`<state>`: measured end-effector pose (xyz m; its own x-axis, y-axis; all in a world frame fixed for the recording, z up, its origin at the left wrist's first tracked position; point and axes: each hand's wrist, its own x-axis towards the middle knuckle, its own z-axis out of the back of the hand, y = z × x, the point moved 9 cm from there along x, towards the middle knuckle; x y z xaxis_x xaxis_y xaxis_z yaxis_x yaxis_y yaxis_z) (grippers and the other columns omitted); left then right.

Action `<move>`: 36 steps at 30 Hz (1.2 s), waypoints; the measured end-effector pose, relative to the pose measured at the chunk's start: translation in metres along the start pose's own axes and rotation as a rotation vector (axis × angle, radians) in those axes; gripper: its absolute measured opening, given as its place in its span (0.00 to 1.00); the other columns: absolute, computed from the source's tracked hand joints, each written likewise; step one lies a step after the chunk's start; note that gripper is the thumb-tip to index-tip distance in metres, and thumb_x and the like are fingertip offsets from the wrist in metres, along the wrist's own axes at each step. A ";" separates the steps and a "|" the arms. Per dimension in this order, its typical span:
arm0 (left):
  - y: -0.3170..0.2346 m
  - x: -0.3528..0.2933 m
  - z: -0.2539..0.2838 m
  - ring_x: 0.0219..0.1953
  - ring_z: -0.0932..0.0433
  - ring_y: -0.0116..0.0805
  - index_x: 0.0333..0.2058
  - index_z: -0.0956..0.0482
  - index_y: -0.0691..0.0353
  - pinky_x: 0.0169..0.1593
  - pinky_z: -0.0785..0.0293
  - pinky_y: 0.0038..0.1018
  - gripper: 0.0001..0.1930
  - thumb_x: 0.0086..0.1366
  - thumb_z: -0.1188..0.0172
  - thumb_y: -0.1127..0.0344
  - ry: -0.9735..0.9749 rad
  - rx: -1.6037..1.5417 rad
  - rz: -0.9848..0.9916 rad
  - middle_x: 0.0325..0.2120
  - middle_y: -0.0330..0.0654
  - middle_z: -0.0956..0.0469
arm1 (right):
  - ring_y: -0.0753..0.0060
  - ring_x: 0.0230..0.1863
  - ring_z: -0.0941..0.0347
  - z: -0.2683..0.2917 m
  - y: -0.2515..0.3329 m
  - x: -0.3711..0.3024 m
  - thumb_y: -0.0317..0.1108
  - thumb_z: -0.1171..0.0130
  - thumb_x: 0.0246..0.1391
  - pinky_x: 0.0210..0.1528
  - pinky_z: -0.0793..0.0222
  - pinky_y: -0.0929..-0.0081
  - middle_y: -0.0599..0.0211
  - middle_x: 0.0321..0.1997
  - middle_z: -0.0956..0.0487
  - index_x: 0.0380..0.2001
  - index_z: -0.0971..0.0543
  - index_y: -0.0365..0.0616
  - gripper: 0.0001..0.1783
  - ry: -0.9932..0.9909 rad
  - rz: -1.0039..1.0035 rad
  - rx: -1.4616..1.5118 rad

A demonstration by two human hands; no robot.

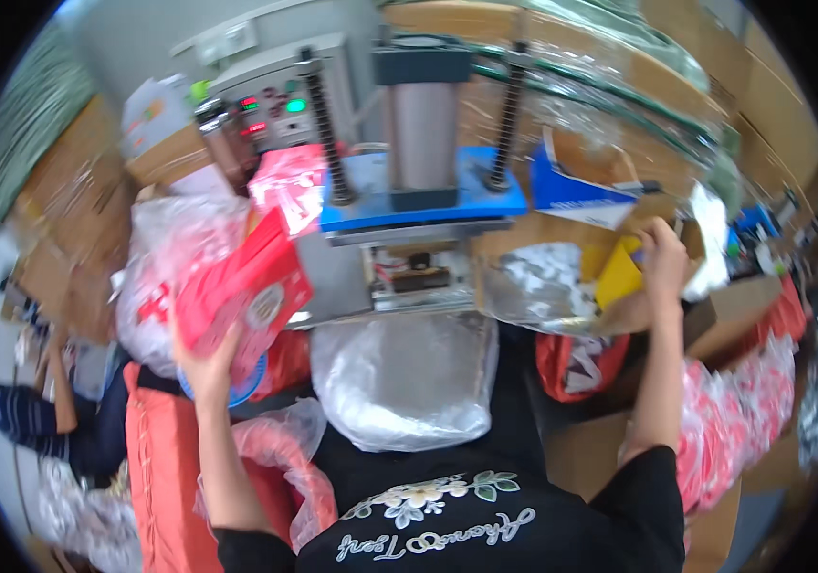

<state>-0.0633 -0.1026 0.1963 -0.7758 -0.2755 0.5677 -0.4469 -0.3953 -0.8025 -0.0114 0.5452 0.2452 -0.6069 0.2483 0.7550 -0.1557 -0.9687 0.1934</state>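
Note:
My left hand (207, 368) is closed around a fanned stack of red envelopes (247, 291) with a pale round print, held to the left of the press. Out to the right, my right hand (665, 256) has its fingers curled together beside a yellow piece (622, 272). What those fingers hold, if anything, I cannot make out. Between my hands stands a press with a blue plate (371, 196), a metal cylinder (423, 134) and two spring posts. Below it, a bag of clear plastic (404, 382) lies over a flat surface in front of me.
A control box (309, 95) with lit red and green displays stands behind, at left. A blue-and-white open box (576, 186) is at back right, above silvery scraps (543, 277). Bagged red-and-white goods (734, 430) lie at lower right. Another person (37, 411) sits at far left.

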 end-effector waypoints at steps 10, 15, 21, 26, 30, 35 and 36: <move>0.082 0.115 -0.102 0.51 0.24 0.34 0.65 0.41 0.65 0.57 0.28 0.32 0.50 0.42 0.24 0.72 0.274 -0.129 0.227 0.52 0.47 0.25 | 0.48 0.41 0.24 -0.055 -0.047 -0.005 0.29 0.40 0.51 0.44 0.29 0.56 0.53 0.37 0.20 0.40 0.20 0.44 0.11 0.330 0.079 -0.237; 0.132 0.139 -0.161 0.50 0.24 0.35 0.62 0.38 0.66 0.56 0.28 0.31 0.47 0.42 0.24 0.72 0.415 -0.329 0.282 0.51 0.46 0.25 | 0.48 0.43 0.25 -0.043 -0.033 -0.005 0.32 0.41 0.54 0.46 0.31 0.58 0.52 0.39 0.21 0.41 0.21 0.42 0.12 0.327 0.044 -0.086; 0.177 0.162 -0.176 0.62 0.34 0.44 0.69 0.52 0.60 0.62 0.33 0.36 0.60 0.39 0.20 0.63 0.315 0.470 -0.011 0.66 0.56 0.44 | 0.50 0.42 0.26 -0.030 0.003 -0.006 0.27 0.42 0.55 0.46 0.31 0.63 0.54 0.37 0.21 0.37 0.21 0.37 0.07 0.264 0.065 0.048; 0.084 0.131 -0.171 0.70 0.49 0.49 0.70 0.55 0.52 0.70 0.50 0.44 0.65 0.35 0.20 0.59 0.141 0.957 -0.143 0.69 0.51 0.51 | 0.51 0.42 0.26 -0.016 0.040 -0.028 0.24 0.43 0.56 0.48 0.32 0.64 0.53 0.37 0.21 0.37 0.22 0.34 0.06 0.177 0.099 0.148; 0.087 0.114 -0.213 0.71 0.48 0.43 0.64 0.36 0.51 0.71 0.62 0.51 0.36 0.56 0.37 0.57 0.386 1.126 -0.406 0.66 0.44 0.39 | 0.55 0.42 0.25 -0.015 0.078 -0.044 0.23 0.43 0.56 0.47 0.32 0.66 0.54 0.37 0.20 0.36 0.22 0.31 0.06 0.218 0.111 0.282; 0.118 0.096 -0.234 0.71 0.48 0.39 0.67 0.41 0.44 0.72 0.68 0.48 0.36 0.59 0.42 0.58 0.480 1.121 -0.386 0.69 0.42 0.44 | 0.55 0.39 0.25 -0.033 0.112 -0.067 0.22 0.40 0.51 0.45 0.31 0.66 0.55 0.34 0.21 0.33 0.21 0.33 0.05 0.331 0.124 0.393; 0.114 0.091 -0.241 0.71 0.48 0.39 0.67 0.41 0.45 0.72 0.67 0.47 0.36 0.59 0.42 0.58 0.552 1.130 -0.393 0.69 0.42 0.44 | 0.53 0.38 0.26 -0.037 0.115 -0.073 0.22 0.40 0.50 0.44 0.31 0.65 0.55 0.33 0.21 0.32 0.21 0.34 0.04 0.347 0.144 0.393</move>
<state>-0.2922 0.0382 0.1118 -0.8793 0.3102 0.3614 -0.2755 -0.9503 0.1452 -0.0139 0.4154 0.1890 -0.8324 0.0339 0.5531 0.2108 -0.9037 0.3727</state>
